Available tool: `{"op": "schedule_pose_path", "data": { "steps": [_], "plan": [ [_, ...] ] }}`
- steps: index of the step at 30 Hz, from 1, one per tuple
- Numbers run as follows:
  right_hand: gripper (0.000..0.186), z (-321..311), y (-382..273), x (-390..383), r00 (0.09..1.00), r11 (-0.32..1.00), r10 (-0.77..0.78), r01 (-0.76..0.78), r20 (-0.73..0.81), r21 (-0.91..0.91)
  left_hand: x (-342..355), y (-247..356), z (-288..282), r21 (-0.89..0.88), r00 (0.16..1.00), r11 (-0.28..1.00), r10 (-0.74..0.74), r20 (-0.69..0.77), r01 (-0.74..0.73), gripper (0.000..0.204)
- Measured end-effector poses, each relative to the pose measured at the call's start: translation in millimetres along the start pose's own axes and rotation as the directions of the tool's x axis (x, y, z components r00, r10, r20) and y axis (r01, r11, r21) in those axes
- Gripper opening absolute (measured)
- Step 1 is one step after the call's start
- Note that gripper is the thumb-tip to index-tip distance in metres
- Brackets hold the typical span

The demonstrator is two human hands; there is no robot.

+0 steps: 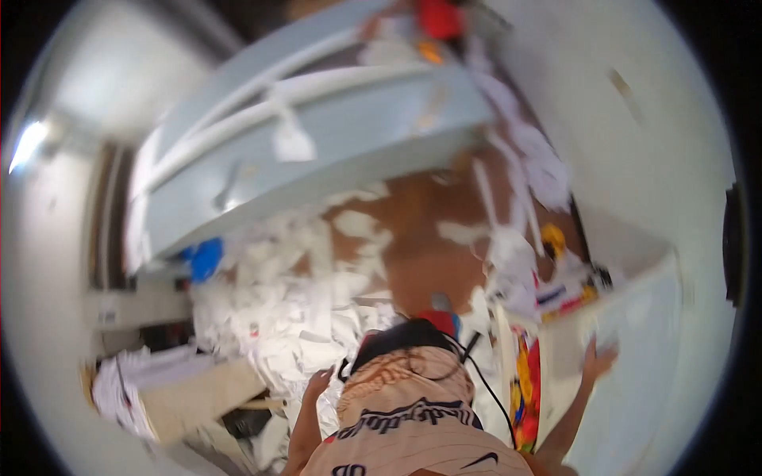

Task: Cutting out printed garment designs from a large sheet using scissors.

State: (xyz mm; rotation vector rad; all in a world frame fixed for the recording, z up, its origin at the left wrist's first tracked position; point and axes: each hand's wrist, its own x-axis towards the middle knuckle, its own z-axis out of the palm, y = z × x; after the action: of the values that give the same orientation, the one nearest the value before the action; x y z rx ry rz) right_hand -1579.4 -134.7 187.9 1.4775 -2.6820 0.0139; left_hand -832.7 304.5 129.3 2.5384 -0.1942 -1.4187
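Observation:
My right hand is over the pale, smooth top of a table or cabinet on the right, its fingers apart and nothing visible in them. Low beside my body on the left is my left hand, near a heap of crumpled white pieces that look like cloth or paper. Its fingers are small and blurred, so whether it holds anything is unclear. A black cord runs down past my shirt. Between my body and the pale top lies a strip of red and yellow cloth.
A long grey-blue bench stretches across the far side, with a red item at its right end. White pieces litter the brown floor. A blue bag lies far left. Nearer left stands a cream box or panel.

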Motion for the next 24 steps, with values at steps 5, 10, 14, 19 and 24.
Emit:
{"op": "schedule_pose_path", "data": {
  "steps": [5, 10, 14, 19, 24],
  "plan": [
    [0.074, -55, -175, -47, 0.718, 0.574, -0.605, 0.693, -0.344, 0.435, 3, 98, -3, -0.133, 0.912, 0.928, 0.301, -0.278, -0.347, 0.061],
    [0.041, -50, -520, -162, 0.347, 0.003, -0.901, 0.605, -0.260, 0.796, 49, 143, -39, -0.271, 0.858, 0.858, 0.306, -0.414, -0.436, 0.057],
    [0.025, -110, -765, -284, 0.010, -0.324, -0.912, 0.596, -0.411, 0.735, 106, 106, -83, -0.436, 0.873, 0.842, 0.081, -0.481, -0.318, 0.055],
    [0.020, -121, -990, -482, -0.106, -0.294, -0.954, 0.503, -0.279, 0.813, 196, 62, -196, -0.545, 0.780, 0.758, -0.078, -0.621, -0.358, 0.052],
    [0.029, -56, -1190, -680, -0.328, -0.537, -0.843, 0.562, -0.427, 0.629, 241, 73, -355, -0.621, 0.746, 0.627, -0.092, -0.660, -0.471, 0.050]
  ]
}}
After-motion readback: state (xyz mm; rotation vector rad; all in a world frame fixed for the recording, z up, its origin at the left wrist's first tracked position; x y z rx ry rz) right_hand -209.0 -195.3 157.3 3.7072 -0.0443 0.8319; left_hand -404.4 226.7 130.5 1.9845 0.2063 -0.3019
